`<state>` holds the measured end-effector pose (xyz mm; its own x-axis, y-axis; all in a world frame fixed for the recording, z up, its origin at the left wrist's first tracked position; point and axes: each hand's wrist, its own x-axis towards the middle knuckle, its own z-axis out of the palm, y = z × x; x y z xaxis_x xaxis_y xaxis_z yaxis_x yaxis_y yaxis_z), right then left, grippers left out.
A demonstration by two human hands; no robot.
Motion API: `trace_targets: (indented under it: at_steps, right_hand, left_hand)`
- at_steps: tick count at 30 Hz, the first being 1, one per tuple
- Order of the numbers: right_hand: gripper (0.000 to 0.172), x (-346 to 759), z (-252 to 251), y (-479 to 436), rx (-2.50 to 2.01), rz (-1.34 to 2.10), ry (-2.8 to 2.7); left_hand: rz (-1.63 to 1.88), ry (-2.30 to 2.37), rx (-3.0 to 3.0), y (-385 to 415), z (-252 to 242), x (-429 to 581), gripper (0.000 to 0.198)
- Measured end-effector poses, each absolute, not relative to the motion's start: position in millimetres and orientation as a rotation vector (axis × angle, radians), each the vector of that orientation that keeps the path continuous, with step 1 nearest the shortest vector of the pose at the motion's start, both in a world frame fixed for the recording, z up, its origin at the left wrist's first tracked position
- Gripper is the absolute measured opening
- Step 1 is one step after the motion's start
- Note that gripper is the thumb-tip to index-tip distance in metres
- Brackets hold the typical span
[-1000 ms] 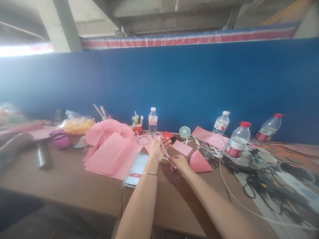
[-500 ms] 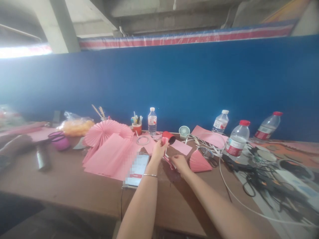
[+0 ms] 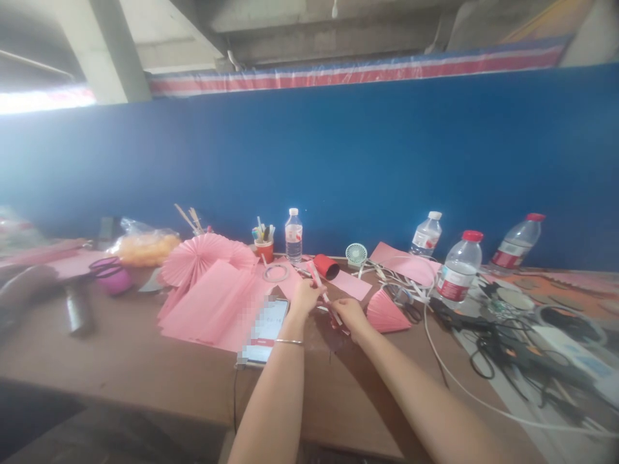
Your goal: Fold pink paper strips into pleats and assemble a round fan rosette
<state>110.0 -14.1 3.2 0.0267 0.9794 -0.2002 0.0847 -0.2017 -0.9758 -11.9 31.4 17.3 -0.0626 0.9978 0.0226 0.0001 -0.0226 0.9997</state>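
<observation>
Both my hands hold one narrow folded strip of pink paper [image 3: 323,290] over the brown table [image 3: 145,367]. My left hand [image 3: 305,298] pinches the strip near its upper half. My right hand [image 3: 349,314] grips its lower end, fingers curled. A phone [image 3: 265,330] with a lit screen lies just left of my left wrist. A small pleated pink fan [image 3: 384,313] lies right of my right hand. A red cup [image 3: 325,266] lies on its side behind the strip.
Flat pink sheets [image 3: 213,303] and a round pleated fan [image 3: 198,254] lie to the left. A pen cup [image 3: 264,246], several water bottles [image 3: 457,270], a small desk fan [image 3: 356,254], a tape ring [image 3: 276,273] and tangled cables [image 3: 507,348] crowd the back and right. A blue wall stands behind.
My left hand came down from the strip's raised top end to a lower grip, and the strip now lies flatter. My right hand stayed near its lower end.
</observation>
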Motion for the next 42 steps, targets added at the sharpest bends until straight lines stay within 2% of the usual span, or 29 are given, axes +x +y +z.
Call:
trace_targets:
  at_steps: [5, 20, 26, 33, 42]
  right_hand:
    - [0.033, 109.7, 3.3, -14.1, -1.419, 1.283, -1.143]
    - [0.024, 107.5, 9.6, -16.9, -1.388, 1.315, -1.104]
    - [0.040, 110.1, 2.1, -15.8, -1.427, 1.188, -1.170]
    - [0.036, 111.4, 3.7, -16.8, -1.362, 1.255, -1.173]
    - [0.040, 113.1, 5.1, -15.2, -1.431, 1.253, -1.264]
  left_hand:
    - [1.156, 1.167, 1.180, 28.2, 22.1, -10.1, 0.014]
    - [1.175, 1.202, 1.222, 33.2, 18.1, -8.9, 0.012]
    - [1.294, 1.306, 1.240, 33.7, 22.4, -6.2, 0.010]
    - [1.485, 1.245, 1.125, 35.1, 22.1, -6.8, 0.010]
    - [1.524, 1.109, 1.082, 40.0, 15.2, -5.6, 0.018]
